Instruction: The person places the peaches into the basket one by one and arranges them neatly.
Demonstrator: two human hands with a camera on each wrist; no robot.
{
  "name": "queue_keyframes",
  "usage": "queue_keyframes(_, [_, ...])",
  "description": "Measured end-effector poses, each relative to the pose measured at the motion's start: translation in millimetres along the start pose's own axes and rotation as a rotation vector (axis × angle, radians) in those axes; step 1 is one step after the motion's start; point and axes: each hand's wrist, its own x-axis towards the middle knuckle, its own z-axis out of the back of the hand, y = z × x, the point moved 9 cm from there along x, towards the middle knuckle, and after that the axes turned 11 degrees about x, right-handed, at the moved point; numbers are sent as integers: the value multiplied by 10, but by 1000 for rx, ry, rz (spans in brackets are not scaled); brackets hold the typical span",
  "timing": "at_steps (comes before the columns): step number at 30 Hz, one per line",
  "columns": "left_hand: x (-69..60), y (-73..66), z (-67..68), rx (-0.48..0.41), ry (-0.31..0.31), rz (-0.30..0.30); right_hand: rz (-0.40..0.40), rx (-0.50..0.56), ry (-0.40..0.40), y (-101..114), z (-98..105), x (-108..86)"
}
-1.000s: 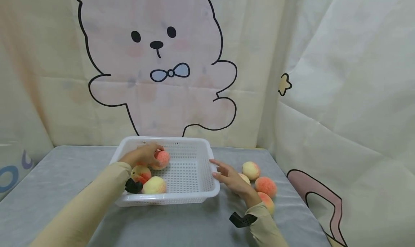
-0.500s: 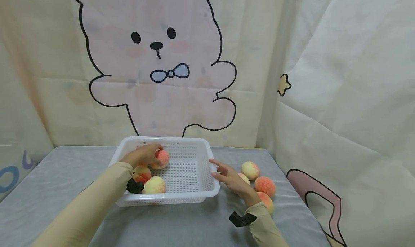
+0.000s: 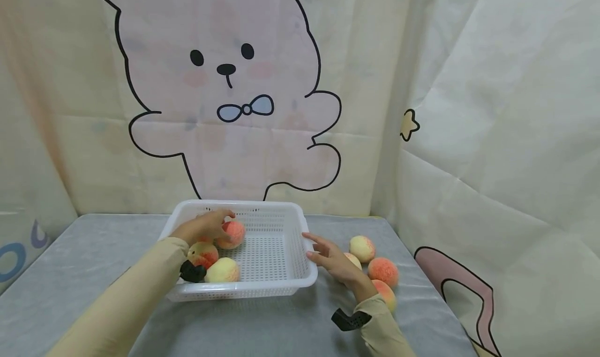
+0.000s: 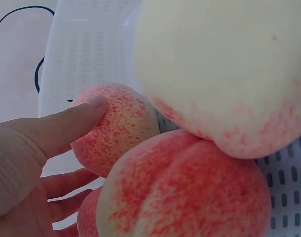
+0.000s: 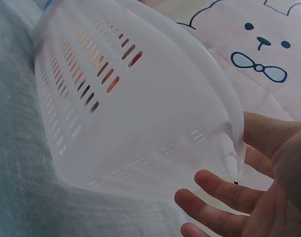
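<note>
Closest to you, your 2 forearms come up in loose beige fabric sleeves (image 3: 117, 305), with a small black device (image 3: 350, 319) at each wrist. Your right arm angles inward from the lower right; your right hand (image 3: 335, 260) holds the right rim of a white, rectangular, slotted plastic basket (image 3: 262, 283), with 2 digits over the rim and other fingers along the outside wall. Your left arm slants in from the lower left, and your left hand (image 3: 206, 228) reaches down inside the basket, gripping a round, pinkish-red speckled peach (image 3: 234, 235) between the thumb and the other fingers.

That peach sits in the basket's left half, yellowish in patches under its red speckling. Nearer you in the same half lie a pale cream peach with a pink blush (image 3: 222, 270) and, touching it, a red-and-yellow creased peach (image 3: 203, 254). A 4th is mostly hidden near your left hand.

To the right of the basket, 4 round red, orange and pale yellow peaches (image 3: 383, 271) cluster on the grey cloth-covered desk (image 3: 234, 325), 1 partly hidden by your right hand.

Beyond hangs a cream fabric backdrop (image 3: 79, 148) printed with a pink bear (image 3: 227, 34).
</note>
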Motion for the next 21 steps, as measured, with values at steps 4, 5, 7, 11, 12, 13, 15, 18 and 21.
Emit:
queue_keyframes(4, [13,26,-32,15,16,10,5,-7,-2,8,-4,-9])
queue_keyframes(5, [21,28,-45,22,21,9,2,-9,-4,4,-3,-15])
queue_keyframes(7, [31,36,-58,28,23,11,-2,-11,-7,0,-3,-14])
queue_keyframes(11, [49,41,-66,36,3,-6,-13,-7,-8,-19,-5,-8])
queue_keyframes(12, [51,36,-65,43,-7,-15,-12,-7,-6,-22,-7,-11])
queue_keyframes(13, [55,36,-65,49,-15,-20,-12,-6,-6,-24,-9,-14])
queue_keyframes(15, [56,25,-51,65,-31,-29,-13,-1,-7,-20,-11,-21])
queue_keyframes(18, [59,19,-20,93,-62,-28,-1,3,-3,1,-15,-19])
queue_keyframes(21, [60,2,-1,90,-77,-25,1,-1,-3,11,-9,-16])
